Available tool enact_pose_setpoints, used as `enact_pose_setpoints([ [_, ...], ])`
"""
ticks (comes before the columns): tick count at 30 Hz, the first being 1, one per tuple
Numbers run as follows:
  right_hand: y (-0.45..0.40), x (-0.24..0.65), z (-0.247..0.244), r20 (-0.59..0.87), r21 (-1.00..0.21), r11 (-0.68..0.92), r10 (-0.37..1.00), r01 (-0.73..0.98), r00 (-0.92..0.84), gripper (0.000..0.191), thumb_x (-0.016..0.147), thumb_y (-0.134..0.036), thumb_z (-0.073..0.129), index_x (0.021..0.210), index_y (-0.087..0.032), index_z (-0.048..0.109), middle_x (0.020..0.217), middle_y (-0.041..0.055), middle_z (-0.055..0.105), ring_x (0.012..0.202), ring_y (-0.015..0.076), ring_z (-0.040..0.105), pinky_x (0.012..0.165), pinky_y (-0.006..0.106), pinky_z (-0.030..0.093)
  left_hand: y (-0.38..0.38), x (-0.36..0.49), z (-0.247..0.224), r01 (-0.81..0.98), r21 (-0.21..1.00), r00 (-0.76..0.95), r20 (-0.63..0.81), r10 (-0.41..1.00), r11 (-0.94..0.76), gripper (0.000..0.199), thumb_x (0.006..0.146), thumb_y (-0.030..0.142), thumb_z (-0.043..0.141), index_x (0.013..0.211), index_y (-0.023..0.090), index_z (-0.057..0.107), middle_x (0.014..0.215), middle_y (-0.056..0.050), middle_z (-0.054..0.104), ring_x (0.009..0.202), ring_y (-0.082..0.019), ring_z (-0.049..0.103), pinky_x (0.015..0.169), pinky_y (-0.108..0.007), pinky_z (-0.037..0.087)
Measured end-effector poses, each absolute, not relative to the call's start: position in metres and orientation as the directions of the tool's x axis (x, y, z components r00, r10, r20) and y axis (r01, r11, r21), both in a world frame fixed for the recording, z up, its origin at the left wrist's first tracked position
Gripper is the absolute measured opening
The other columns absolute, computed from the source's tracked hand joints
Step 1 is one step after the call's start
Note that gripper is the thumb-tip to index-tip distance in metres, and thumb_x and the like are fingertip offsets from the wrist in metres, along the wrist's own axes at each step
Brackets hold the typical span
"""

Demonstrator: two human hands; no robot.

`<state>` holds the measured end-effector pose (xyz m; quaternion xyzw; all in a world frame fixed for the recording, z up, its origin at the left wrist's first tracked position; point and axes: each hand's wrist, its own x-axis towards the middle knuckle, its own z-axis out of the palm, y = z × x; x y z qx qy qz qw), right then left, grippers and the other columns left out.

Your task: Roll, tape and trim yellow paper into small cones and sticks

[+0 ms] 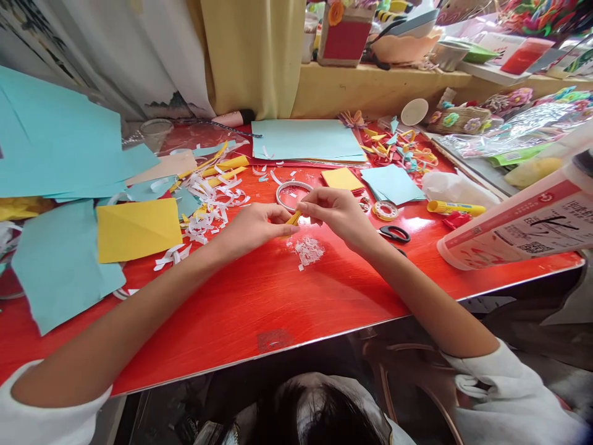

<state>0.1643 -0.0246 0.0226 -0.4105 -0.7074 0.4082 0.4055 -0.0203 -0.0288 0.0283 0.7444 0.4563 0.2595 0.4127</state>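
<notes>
Between my two hands, over the middle of the red table (222,327), is a small folded piece of yellow paper (293,218). My left hand (259,225) pinches its lower left end. The fingers of my right hand (331,210) close on its upper right end. Just behind them lies a tape roll (280,193), partly covered by my right hand. A small heap of white paper bits (309,252) lies below my hands. To the right of my right hand are black-handled scissors (395,233), their blades mostly hidden, and a smaller tape roll (385,211).
Blue paper sheets (60,142) and a yellow sheet (139,230) cover the left side, beside white paper strips (210,204). Stacks of blue paper (306,139) and yellow squares (343,179) lie behind. A large tilted cup (509,216) and a yellow glue stick (454,207) are at right.
</notes>
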Motion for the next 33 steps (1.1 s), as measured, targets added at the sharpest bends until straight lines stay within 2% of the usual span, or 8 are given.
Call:
enact_pose_setpoints([
  [3,-0.026,0.162,0.023,0.222,-0.924,0.305,0.919,0.231,-0.326,0.028,0.079,-0.041,0.061,0.068,-0.015,0.059,0.064,0.0001,0.054,0.059,0.0082,0.045,0.055,0.023,0.037,-0.031,-0.019,0.026,0.434,0.863,0.423,0.058,0.904,-0.258,0.031,0.074,0.044,0.063,0.064,0.015,0.062,0.062,0.001,0.058,0.060,-0.010,0.048,0.058,-0.023,0.035],
  [8,-0.026,0.160,0.026,0.086,-0.996,0.092,0.942,0.005,-0.325,0.035,0.084,-0.049,0.051,0.078,-0.016,0.061,0.073,0.0031,0.059,0.060,0.0084,0.052,0.055,0.022,0.043,-0.032,-0.018,0.026,0.353,0.910,0.362,0.083,0.928,-0.219,0.033,0.072,0.045,0.064,0.062,0.014,0.062,0.059,0.001,0.057,0.057,-0.009,0.047,0.057,-0.023,0.036],
  [13,-0.025,0.162,0.027,0.163,-0.982,0.186,0.932,0.042,-0.324,0.025,0.078,-0.040,0.062,0.076,-0.015,0.061,0.071,0.0016,0.059,0.061,0.0080,0.052,0.058,0.022,0.045,-0.032,-0.017,0.026,0.357,0.912,0.345,0.074,0.936,-0.203,0.034,0.072,0.046,0.064,0.063,0.014,0.065,0.060,0.000,0.059,0.057,-0.010,0.049,0.057,-0.023,0.038],
  [19,-0.027,0.159,0.024,0.184,-0.980,0.197,0.947,0.024,-0.263,0.022,0.083,-0.036,0.058,0.072,-0.016,0.058,0.068,0.0005,0.057,0.059,0.0075,0.051,0.059,0.022,0.045,-0.035,-0.016,0.025,0.341,0.923,0.346,0.054,0.937,-0.179,0.031,0.070,0.044,0.068,0.064,0.014,0.066,0.060,0.001,0.059,0.058,-0.009,0.047,0.058,-0.023,0.036],
  [22,-0.025,0.159,0.025,0.120,-0.991,0.134,0.931,0.017,-0.344,0.025,0.082,-0.040,0.057,0.078,-0.016,0.062,0.077,0.0030,0.061,0.070,0.0102,0.057,0.064,0.024,0.048,-0.035,-0.015,0.022,0.323,0.933,0.325,0.051,0.944,-0.161,0.033,0.071,0.047,0.066,0.066,0.014,0.066,0.061,0.001,0.058,0.058,-0.010,0.046,0.057,-0.023,0.035],
  [26,-0.025,0.160,0.024,0.109,-0.981,0.170,0.882,0.094,-0.458,0.024,0.079,-0.039,0.062,0.078,-0.015,0.068,0.086,0.0047,0.065,0.081,0.0129,0.058,0.074,0.027,0.049,-0.039,-0.012,0.020,0.354,0.910,0.344,0.091,0.935,-0.218,0.036,0.076,0.050,0.059,0.072,0.015,0.067,0.067,0.000,0.061,0.063,-0.012,0.050,0.061,-0.024,0.036],
  [31,-0.018,0.174,0.031,0.216,-0.975,0.222,0.963,0.017,-0.164,0.027,0.085,-0.043,0.052,0.084,-0.018,0.064,0.089,0.0050,0.066,0.083,0.0133,0.061,0.077,0.028,0.050,-0.042,-0.013,0.025,0.473,0.835,0.362,0.106,0.926,-0.280,0.032,0.080,0.046,0.056,0.074,0.017,0.069,0.073,-0.002,0.067,0.069,-0.015,0.056,0.069,-0.027,0.040],
  [33,-0.012,0.186,0.036,0.276,-0.961,0.277,0.961,0.028,-0.023,0.027,0.086,-0.044,0.048,0.084,-0.020,0.061,0.092,0.0055,0.065,0.085,0.0131,0.062,0.075,0.027,0.050,-0.035,-0.016,0.026,0.549,0.741,0.399,0.175,0.900,-0.388,0.029,0.083,0.043,0.054,0.080,0.018,0.069,0.077,-0.003,0.068,0.073,-0.016,0.056,0.071,-0.028,0.041],
])
